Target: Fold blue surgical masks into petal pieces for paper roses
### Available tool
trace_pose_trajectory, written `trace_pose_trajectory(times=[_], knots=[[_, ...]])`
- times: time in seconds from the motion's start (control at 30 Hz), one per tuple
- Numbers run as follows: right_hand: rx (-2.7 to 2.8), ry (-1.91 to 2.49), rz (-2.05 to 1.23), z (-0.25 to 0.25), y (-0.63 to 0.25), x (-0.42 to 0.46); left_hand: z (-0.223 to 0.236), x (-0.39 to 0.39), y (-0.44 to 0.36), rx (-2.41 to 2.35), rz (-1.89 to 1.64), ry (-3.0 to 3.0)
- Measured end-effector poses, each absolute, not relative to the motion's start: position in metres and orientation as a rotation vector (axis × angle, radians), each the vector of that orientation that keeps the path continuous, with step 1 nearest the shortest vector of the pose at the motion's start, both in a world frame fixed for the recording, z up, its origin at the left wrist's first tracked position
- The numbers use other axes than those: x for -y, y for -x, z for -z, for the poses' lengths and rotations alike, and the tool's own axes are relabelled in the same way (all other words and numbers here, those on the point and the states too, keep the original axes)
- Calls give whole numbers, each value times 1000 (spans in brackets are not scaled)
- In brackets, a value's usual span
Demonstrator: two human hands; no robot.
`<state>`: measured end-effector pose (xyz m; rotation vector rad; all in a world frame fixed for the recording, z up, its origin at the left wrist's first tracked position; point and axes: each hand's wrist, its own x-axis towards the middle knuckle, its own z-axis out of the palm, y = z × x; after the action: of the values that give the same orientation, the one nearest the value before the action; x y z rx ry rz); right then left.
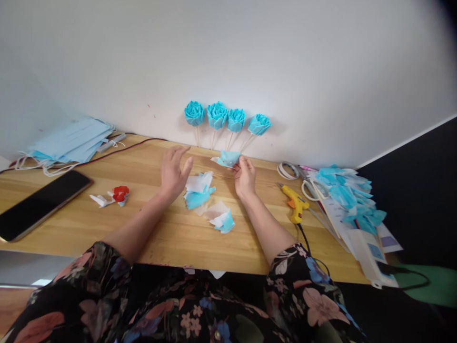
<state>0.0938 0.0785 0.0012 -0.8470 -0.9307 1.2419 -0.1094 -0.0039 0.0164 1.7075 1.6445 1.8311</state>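
Between the fingers and thumb of my right hand is a blue and white mask-fabric piece, held just above the table. My left hand hovers to the left of it, fingers apart and holding nothing. Below and between the hands lie loose blue and white fabric pieces, with another small heap of fabric scraps nearer to me. Behind the held piece, several blue fabric flowers on thin sticks lean against the wall.
Stacked face masks and a black phone lie left, near a crumpled red-and-white scrap. Rightward are a tape roll, a yellow glue gun with its cord, scissors, piled blue fabric pieces and a white power strip.
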Motion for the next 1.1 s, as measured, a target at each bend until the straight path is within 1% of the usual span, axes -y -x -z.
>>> trace_pose_trajectory(times=[0.07,0.2,0.27,0.37,0.57,0.73,0.97,1.1], knots=[[927,811,-1254,-6,-92,-75,-24,9,106,-1633,-1836,-1779],[977,749,-1311,-15,-88,-65,-32,16,92,-1476,-1545,-1984],[1008,710,-1356,-19,-85,-57,-32,16,88,-1440,-1421,-1996],[1029,645,-1445,-23,-81,-47,-31,15,87,-1400,-1350,-1814],[1117,640,-1538,-19,-77,-40,-34,15,88,-1298,-1448,-1332],[1269,683,-1409,-12,-82,-49,-35,16,88,-1317,-1480,-1294],[1589,643,-1190,-22,-88,-45,-36,20,86,-1445,-1523,-1557],[1651,646,-1042,-25,-86,-42,-37,22,85,-1456,-1527,-1644]])
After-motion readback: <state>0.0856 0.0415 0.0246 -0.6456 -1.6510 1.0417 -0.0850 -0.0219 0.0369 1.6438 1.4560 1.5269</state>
